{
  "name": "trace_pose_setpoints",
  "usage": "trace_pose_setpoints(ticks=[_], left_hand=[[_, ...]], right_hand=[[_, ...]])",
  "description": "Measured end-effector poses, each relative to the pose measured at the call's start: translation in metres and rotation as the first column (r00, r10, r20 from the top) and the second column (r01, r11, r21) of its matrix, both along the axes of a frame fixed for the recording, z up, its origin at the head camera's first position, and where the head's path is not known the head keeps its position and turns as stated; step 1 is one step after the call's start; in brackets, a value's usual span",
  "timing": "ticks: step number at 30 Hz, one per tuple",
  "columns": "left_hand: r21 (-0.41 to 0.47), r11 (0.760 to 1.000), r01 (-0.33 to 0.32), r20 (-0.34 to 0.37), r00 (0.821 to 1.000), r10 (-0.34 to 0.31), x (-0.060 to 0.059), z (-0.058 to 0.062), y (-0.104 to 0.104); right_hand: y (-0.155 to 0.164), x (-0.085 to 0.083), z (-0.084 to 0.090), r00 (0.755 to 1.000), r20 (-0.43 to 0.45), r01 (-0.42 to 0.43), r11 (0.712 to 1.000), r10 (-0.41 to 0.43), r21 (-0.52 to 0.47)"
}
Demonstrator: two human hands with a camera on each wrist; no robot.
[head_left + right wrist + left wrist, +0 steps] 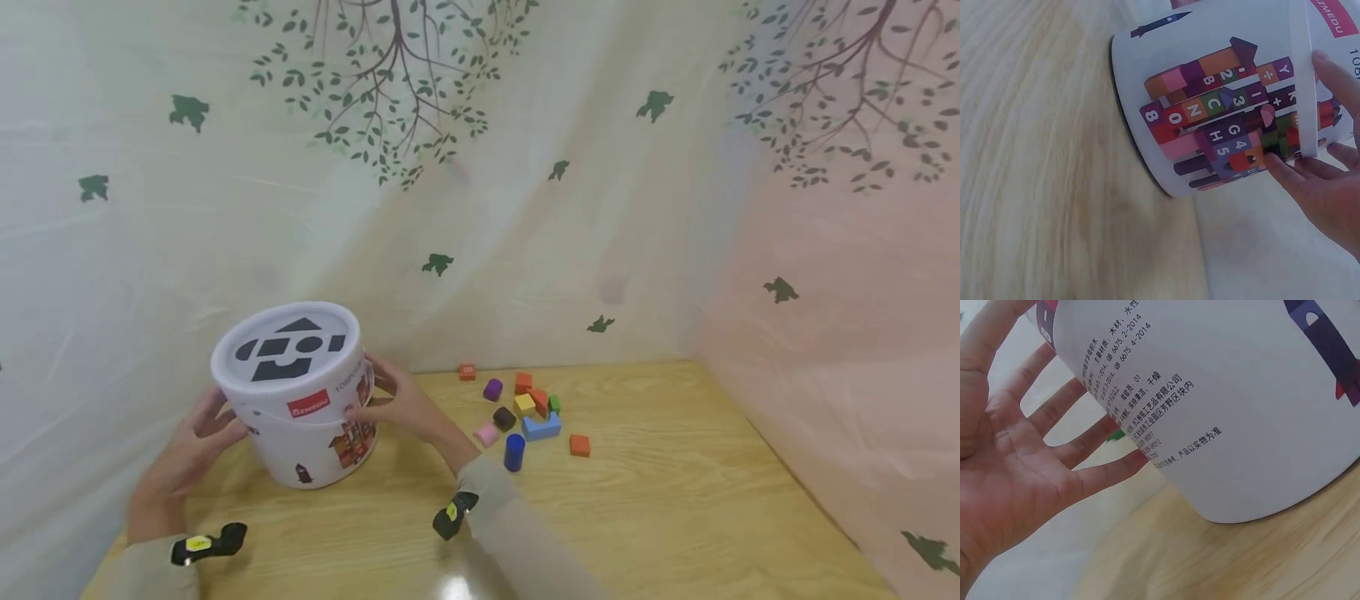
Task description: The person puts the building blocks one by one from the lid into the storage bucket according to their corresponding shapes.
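Left hand, fingers spread; right hand, fingers apart; white shape-sorter bucket between, touching both; even opposing pressure advised.

Tabletop: yellowish wood, grain visible. Behind it, a pale cloth wall, lightly creased, printed with green leaf shapes and thin brown branches along the top. Right wall: pinkish. Light soft; bright glare spot on the wood, bottom of head view.
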State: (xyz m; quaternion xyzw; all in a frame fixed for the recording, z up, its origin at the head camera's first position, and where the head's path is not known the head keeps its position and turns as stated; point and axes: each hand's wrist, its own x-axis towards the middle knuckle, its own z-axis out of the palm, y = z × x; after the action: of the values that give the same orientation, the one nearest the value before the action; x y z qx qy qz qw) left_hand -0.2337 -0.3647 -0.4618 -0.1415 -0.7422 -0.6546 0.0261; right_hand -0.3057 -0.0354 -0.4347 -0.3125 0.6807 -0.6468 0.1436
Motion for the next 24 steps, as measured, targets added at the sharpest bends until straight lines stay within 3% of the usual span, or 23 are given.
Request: trace_pose_setpoints(ticks=[5,14,24], left_hand=[[-0.019,1.000,0.007,-0.011,1.000,-0.007,-0.015,0.003,0.027],[-0.080,0.997,0.015,0.022,1.000,-0.013,-0.029,0.005,0.062],[-0.042,0.998,0.037,0.024,0.999,-0.036,-0.044,0.004,0.102]], right_hand=[[0.025,-0.005,0.006,1.000,-0.017,0.021,1.000,-0.021,0.020],[0.064,-0.012,0.014,0.998,-0.003,0.068,0.992,-0.068,0.106],[0.108,-0.021,0.014,0.999,-0.019,0.049,0.994,-0.048,0.099]])
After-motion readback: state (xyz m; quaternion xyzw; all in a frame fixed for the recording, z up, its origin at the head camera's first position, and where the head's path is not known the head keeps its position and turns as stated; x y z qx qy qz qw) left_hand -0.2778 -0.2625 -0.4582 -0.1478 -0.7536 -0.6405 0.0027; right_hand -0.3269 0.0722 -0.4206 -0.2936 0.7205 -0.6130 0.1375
